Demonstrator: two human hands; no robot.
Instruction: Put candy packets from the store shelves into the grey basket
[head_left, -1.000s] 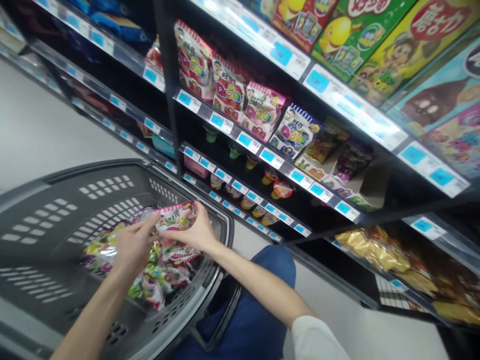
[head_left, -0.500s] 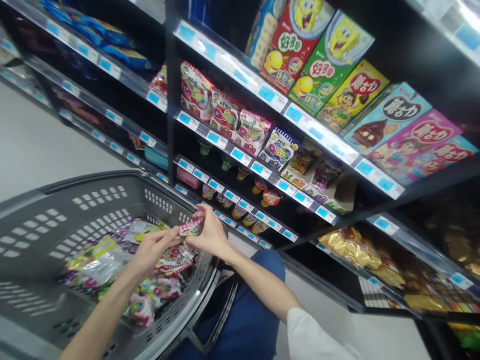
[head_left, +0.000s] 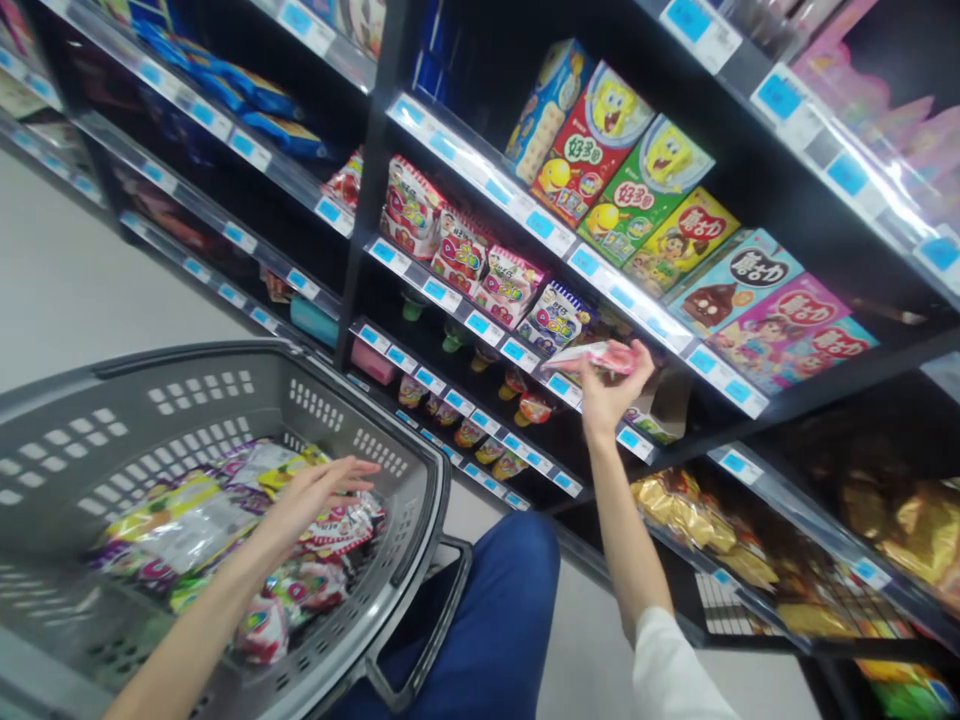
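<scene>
My right hand (head_left: 611,395) is closed on a pink and white candy bag (head_left: 592,356), held up in front of the shelf beside the row of candy bags (head_left: 461,250). A white bag with dark blue stripes (head_left: 555,318) stands just behind and left of it. Over the grey shopping basket (head_left: 217,362), my left hand (head_left: 322,490) hovers with its fingers stretched out and nothing in them. Below that hand lie several candy bags, among them a yellow and purple one (head_left: 176,525) and a red and white one (head_left: 262,628).
Cartoon boxes (head_left: 649,185) stand on the shelf above. Small jelly cups (head_left: 469,432) sit on the lower shelf, and gold packets (head_left: 679,508) lie at the right. Price-tag rails (head_left: 491,187) edge the shelves. My knee (head_left: 499,590) is beside the basket handle (head_left: 450,610).
My right hand has moved up and right from the basket to the shelf with the pink candy bag. My left hand has let go of that bag and stays over the basket.
</scene>
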